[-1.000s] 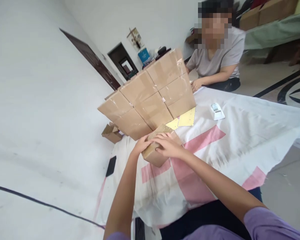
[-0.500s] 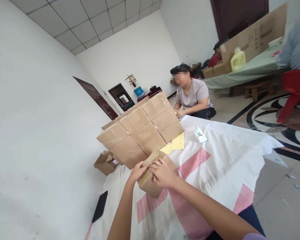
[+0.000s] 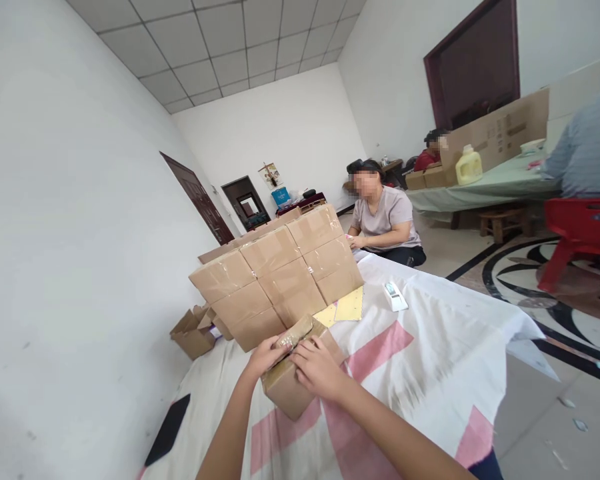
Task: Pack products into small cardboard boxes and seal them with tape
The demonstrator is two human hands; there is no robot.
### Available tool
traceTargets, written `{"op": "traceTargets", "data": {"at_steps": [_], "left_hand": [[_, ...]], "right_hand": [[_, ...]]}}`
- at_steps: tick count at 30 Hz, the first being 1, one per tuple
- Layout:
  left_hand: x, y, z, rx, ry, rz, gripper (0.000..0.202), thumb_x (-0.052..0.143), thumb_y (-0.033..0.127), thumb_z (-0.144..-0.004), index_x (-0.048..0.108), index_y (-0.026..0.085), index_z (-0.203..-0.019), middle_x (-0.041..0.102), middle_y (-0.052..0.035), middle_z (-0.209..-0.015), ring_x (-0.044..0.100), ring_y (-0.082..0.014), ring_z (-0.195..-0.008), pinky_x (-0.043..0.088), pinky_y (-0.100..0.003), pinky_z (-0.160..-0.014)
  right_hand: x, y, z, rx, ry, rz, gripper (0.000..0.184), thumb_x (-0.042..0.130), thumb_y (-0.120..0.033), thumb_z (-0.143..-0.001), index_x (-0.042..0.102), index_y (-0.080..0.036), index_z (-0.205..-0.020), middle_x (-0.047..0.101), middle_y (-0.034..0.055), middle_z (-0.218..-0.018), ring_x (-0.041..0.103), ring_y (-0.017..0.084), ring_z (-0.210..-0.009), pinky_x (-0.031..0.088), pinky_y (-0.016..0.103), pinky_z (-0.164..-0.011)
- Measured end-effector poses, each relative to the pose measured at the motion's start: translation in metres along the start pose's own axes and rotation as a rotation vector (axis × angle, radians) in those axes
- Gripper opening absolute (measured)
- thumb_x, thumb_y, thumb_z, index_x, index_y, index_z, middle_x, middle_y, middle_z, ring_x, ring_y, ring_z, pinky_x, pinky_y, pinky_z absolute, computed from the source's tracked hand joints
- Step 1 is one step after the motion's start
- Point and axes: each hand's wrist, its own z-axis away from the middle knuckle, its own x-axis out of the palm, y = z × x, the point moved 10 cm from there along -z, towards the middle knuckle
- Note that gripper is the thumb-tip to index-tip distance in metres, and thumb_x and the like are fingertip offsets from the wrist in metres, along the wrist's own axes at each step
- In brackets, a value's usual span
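A small brown cardboard box (image 3: 287, 388) stands on the cloth in front of me, with shiny clear tape along its top. A dark gap shows at the top seam, where one taped flap is lifted. My left hand (image 3: 264, 356) grips the left top edge of the box, its thumb near the seam. On the right flap, my right hand (image 3: 316, 368) has its fingers bent over the edge at the gap; some fingertips are hidden. Just beyond is a stack of taped cardboard boxes (image 3: 280, 273).
The cloth (image 3: 425, 340) is white with pink patches. On it lie yellow sheets (image 3: 349, 305), a white device (image 3: 396, 297) and a black flat item (image 3: 169, 430). An open carton (image 3: 193, 331) stands left. Across sits another person (image 3: 383, 213); a red chair (image 3: 580, 233) is farther right.
My head view has shifted, so the scene sits lower and less tilted. The gap along the box's top seam looks wider, with both hands still at it.
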Motion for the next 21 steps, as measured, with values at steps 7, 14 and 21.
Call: {"op": "traceTargets", "data": {"at_steps": [7, 14, 21], "left_hand": [[-0.001, -0.005, 0.001, 0.028, 0.014, 0.013, 0.056, 0.063, 0.068, -0.074, 0.073, 0.019, -0.099, 0.074, -0.0034, -0.095, 0.063, -0.027, -0.096, 0.048, -0.034, -0.087], [-0.002, 0.003, 0.011, 0.028, -0.031, -0.05, 0.06, 0.063, 0.072, -0.072, 0.074, 0.018, -0.096, 0.074, -0.004, -0.097, 0.063, -0.0293, -0.1, 0.048, -0.036, -0.09], [0.016, 0.02, 0.042, 0.077, -0.089, -0.125, 0.071, 0.067, 0.076, -0.063, 0.073, 0.019, -0.105, 0.072, -0.0095, -0.112, 0.06, -0.0361, -0.113, 0.045, -0.043, -0.103]], "right_hand": [[-0.017, 0.047, 0.008, 0.199, 0.032, -0.051, 0.065, 0.067, -0.039, -0.088, 0.046, -0.03, -0.148, 0.047, 0.0111, -0.154, 0.026, 0.035, -0.15, 0.006, 0.063, -0.122], [-0.005, 0.127, 0.036, 0.461, -0.105, -0.852, 0.112, 0.083, -0.042, -0.065, 0.025, -0.024, -0.159, 0.037, 0.0163, -0.157, 0.033, 0.033, -0.148, 0.03, 0.049, -0.121], [-0.014, 0.095, 0.079, 0.391, -0.174, -0.839, 0.147, 0.096, -0.037, -0.031, 0.024, -0.021, -0.158, 0.041, 0.0137, -0.145, 0.044, 0.034, -0.136, 0.038, 0.043, -0.115]]}}
